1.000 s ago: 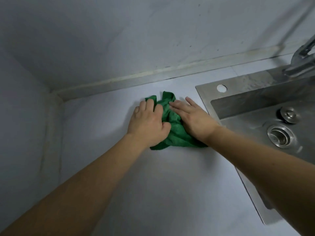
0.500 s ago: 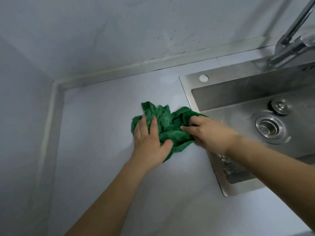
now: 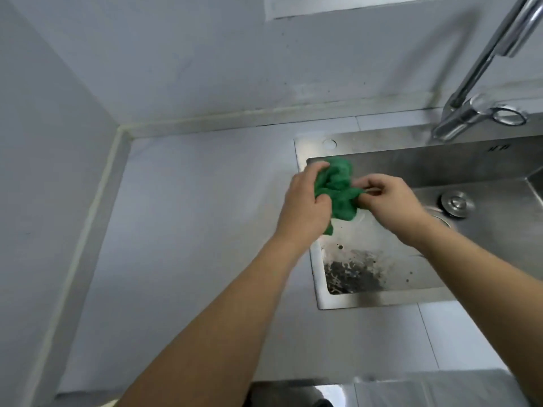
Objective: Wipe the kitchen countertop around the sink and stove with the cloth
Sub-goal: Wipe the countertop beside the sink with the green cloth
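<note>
Over sink (image 3: 367,302): both hands gripping cloth (image 3: 338,189)

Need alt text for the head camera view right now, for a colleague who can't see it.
Both bare hands, left hand and right hand, hold a bunched green cloth in the air over the left edge of the stainless steel sink. A chrome faucet stands at upper right, and the pale grey countertop lies to the left.

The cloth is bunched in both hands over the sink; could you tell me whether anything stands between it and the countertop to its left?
Nothing visible does. The cloth, held by the left hand and right hand, hangs over the sink rim, and the countertop beside it shows bare.
</note>
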`<act>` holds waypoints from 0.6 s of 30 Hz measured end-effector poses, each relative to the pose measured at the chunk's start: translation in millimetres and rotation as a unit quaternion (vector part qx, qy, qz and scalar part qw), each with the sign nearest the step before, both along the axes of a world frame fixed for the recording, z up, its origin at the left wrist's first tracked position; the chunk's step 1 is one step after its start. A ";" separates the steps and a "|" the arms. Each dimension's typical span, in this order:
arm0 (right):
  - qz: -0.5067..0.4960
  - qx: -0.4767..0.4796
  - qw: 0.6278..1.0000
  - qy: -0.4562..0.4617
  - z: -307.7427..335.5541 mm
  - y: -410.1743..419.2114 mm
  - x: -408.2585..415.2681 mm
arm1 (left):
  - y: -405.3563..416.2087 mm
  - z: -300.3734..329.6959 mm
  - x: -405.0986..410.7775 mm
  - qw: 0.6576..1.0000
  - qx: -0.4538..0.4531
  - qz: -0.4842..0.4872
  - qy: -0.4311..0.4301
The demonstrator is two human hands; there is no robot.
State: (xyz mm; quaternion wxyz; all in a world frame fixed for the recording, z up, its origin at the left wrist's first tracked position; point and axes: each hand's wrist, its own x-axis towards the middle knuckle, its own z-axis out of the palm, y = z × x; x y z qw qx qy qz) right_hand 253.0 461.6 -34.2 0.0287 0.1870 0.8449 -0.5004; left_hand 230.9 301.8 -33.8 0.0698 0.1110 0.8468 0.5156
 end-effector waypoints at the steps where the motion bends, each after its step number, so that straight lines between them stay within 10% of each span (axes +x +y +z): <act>1: 0.021 -0.058 0.998 0.003 7.2 -13.3 -3.6 | -25.2 3.6 -7.7 0.999 -0.028 0.000 0.023; 7: 0.105 0.018 0.993 -0.061 8.0 -34.9 6.9 | -154.0 -60.5 -12.0 0.951 -0.268 0.098 -0.116; 10: 0.090 0.088 0.985 -0.118 -5.1 -17.4 25.9 | -97.8 -86.4 21.0 0.939 -0.338 0.067 -0.007; 18: 0.022 0.157 0.978 -0.137 1.4 -0.2 42.4 | -37.9 -53.6 57.5 0.998 -0.052 0.026 -0.011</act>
